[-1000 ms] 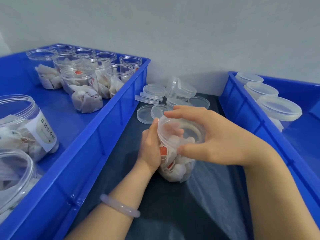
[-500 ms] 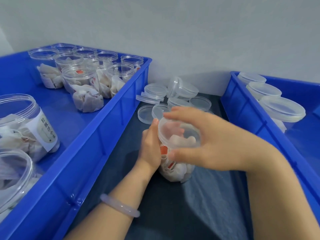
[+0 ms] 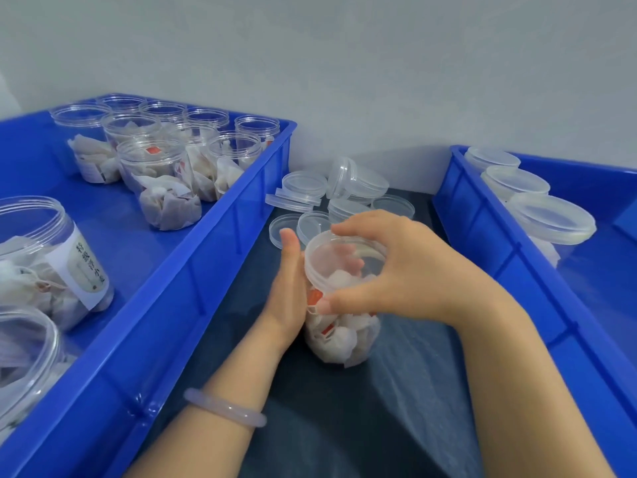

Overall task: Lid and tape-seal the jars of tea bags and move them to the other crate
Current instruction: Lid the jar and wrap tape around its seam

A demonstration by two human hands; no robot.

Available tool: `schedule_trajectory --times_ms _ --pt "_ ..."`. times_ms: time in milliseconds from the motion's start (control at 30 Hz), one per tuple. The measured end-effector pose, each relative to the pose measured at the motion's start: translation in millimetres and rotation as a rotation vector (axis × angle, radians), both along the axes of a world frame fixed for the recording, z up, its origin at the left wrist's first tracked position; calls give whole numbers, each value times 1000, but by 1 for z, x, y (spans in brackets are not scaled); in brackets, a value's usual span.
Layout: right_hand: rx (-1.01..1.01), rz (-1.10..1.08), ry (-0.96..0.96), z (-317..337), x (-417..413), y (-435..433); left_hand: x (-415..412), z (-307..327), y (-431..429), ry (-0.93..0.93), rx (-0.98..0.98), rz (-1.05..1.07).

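Between the left crate (image 3: 193, 281) and right crate (image 3: 482, 236), on the dark cloth (image 3: 344, 415), a jar of tea bags (image 3: 341, 336) stands. The left hand (image 3: 289, 291) wraps its side, likely to stop it turning, while the right hand (image 3: 406, 274) clamps thumb and fingers round the lid (image 3: 339, 258) on its mouth, seemingly to screw it down; spare lids (image 3: 305, 186) lie just behind

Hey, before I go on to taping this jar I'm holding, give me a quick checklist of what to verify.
1. Jar stands on the dark mat: ok.
2. Left hand grips the jar's side: ok.
3. Right hand grips the lid on top: ok.
4. Lid fully seated and level: cannot tell.
5. Tape at hand: not ok, none in view.
6. Free floor in the right crate beside the lidded jars: ok.
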State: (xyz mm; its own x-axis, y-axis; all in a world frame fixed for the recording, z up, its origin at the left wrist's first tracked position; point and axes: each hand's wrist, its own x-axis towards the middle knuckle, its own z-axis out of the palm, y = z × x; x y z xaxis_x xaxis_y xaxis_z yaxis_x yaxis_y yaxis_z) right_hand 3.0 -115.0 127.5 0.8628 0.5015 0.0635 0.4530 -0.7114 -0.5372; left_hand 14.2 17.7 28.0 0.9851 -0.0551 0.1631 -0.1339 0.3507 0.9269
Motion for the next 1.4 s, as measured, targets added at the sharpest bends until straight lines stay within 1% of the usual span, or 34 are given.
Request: schedule_trajectory --times_ms 67,133,167,233,333,433,500,567,633,667,700,767,800,833,900,967,1000,1067,1167,1233,1267,1300,1333,1367,1400 --pt "56 -47 11 -6 5 -2 -3 3 11 -76 124 -129" --pt "169 -65 52 -9 10 -5 -8 9 19 -169 220 -252" --pt "236 -66 93 -10 13 -7 -11 13 21 -187 267 -290" --pt "341 -60 143 -12 15 -10 -14 17 20 -162 352 -290" --pt "402 -114 89 -15 16 -5 -19 20 11 -176 443 -79" --pt "437 -191 -18 -17 14 2 -22 23 8 -228 507 23" --pt "483 -205 -76 -18 12 10 -20 25 14 -251 532 89" --pt "546 -215 -58 -23 15 14 -17 27 25 -241 516 235" --pt "565 -215 44 -31 24 11 -12 24 39 -234 523 409" --pt "507 -219 99 -37 29 6 -9 21 44 -225 528 474" --pt "379 -214 130 -45 34 0 -6 17 48 -212 522 517" --pt "36 -171 117 -67 43 -12 -3 10 48 -165 501 556" --pt "-98 -151 100 -79 45 -14 -1 7 46 -137 494 562" --pt "-182 -156 61 -89 45 -13 0 5 43 -114 492 556" --pt "-229 -235 -80 -105 42 -10 3 0 39 -103 472 529" --pt "-210 -292 -197 -112 38 -9 4 -4 36 -119 425 530" --pt "-154 -305 -217 -113 36 -11 5 -6 34 -124 402 526" --pt "55 -342 -190 -109 29 -17 5 -9 31 -136 385 494" --pt "511 -384 -112 -102 10 -25 4 -9 26 -185 411 408" --pt "789 -383 -107 -96 -5 -25 2 -8 22 -199 451 346" --pt "858 -381 -120 -94 -10 -25 -1 -6 19 -201 469 320" --pt "881 -370 -139 -92 -14 -24 -4 -4 16 -213 494 320" --pt "878 -346 -164 -91 -16 -23 -9 -1 13 -253 552 384" --pt "873 -314 -189 -91 -18 -21 -14 4 10 -333 626 509" --pt "879 -289 -208 -91 -19 -19 -18 9 8 -465 699 645"
